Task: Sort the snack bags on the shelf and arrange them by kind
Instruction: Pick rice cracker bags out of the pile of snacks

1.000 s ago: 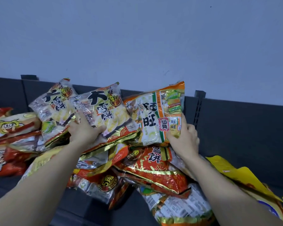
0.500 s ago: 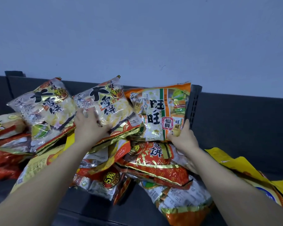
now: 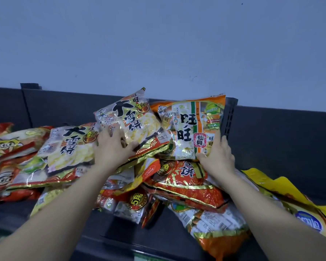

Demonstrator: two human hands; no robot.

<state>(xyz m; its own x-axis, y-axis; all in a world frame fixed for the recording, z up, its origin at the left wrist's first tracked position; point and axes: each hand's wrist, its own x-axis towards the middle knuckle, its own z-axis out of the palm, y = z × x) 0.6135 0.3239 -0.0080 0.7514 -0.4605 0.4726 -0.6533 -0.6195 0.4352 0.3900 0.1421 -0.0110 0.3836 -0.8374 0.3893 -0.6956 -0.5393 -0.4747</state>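
Dropped since half a second ago is one silver-and-clear plastic snack bag with large black characters (image 3: 70, 146): it was propped level with its twin then and is now laid flatter and lower on the left heap. The matching silver-and-clear bag (image 3: 134, 123) is held tilted above the pile by the left hand (image 3: 113, 149); the thumb is curled over the front near the lower edge, while the fingers (image 3: 109, 133) are kept together at the lower left corner, and whether they pass behind cannot be told. Touching it on the right, an orange, white and green plastic snack bag (image 3: 192, 129) is held upright by the right hand (image 3: 217, 159) at its lower right corner: the thumb is pressed on the front and the fingers (image 3: 224, 146) are laid together, pointing up along the right edge, just beside a black slotted plastic divider (image 3: 230, 117). Both bags are kept at the back of a dark grey shelf (image 3: 271, 132), over a loose heap of other snack bags. A red-and-gold foil bag (image 3: 186, 185) is seen directly under the right hand, a yellow foil bag (image 3: 282, 194) to the right of that forearm, and cartoon-faced red and white bags (image 3: 9, 146) at the far left. A pale blue-grey wall (image 3: 158, 44) is seen behind the shelf.
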